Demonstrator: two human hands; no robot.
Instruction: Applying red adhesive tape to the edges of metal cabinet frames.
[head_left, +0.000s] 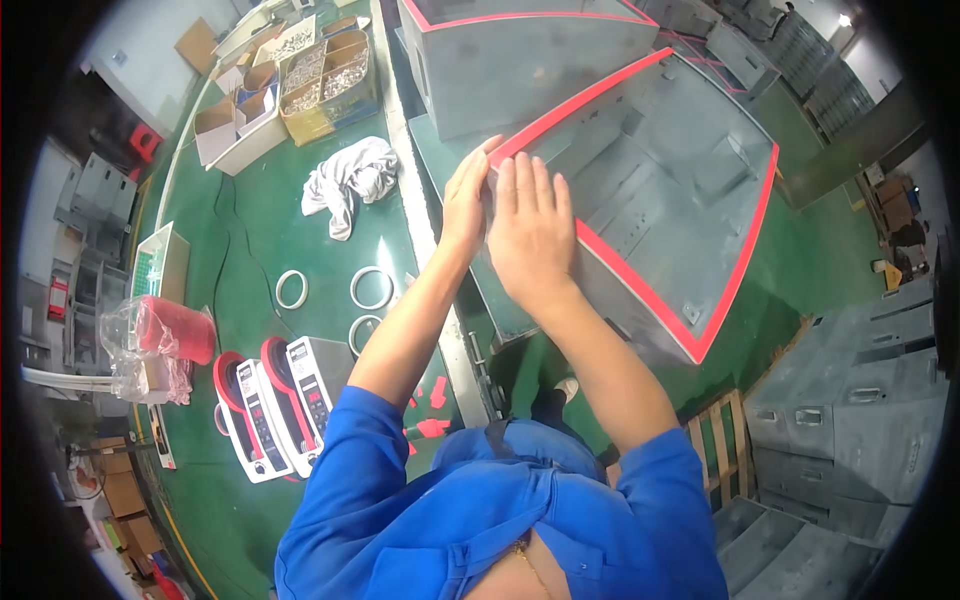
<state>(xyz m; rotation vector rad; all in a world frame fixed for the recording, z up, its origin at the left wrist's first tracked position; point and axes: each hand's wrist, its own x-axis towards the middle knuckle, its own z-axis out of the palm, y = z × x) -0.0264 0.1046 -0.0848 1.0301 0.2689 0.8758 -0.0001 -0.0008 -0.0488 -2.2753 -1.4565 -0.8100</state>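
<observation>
A grey metal box (735,125) stands in front of me with its open side up, and a red strip (600,92) runs along its rim. My right hand (533,225) lies with straight fingers over the rim's near-left corner, fingertips on the red strip. Beside it, my left hand (465,205) is turned edge-on, its fingers stretched along the outer side of that same corner. Neither hand holds anything that I can see. Part of the strip is hidden under my right hand.
Left of me, a green-topped workbench (270,210) carries two strip dispensers (265,410), white rings (371,287), a crumpled cloth (352,180), bins of small metal parts (330,85) and a plastic-wrapped red roll (175,330). Another grey box (530,75) stands beyond; stacked grey cabinets (850,400) and a wooden pallet (722,445) are at right.
</observation>
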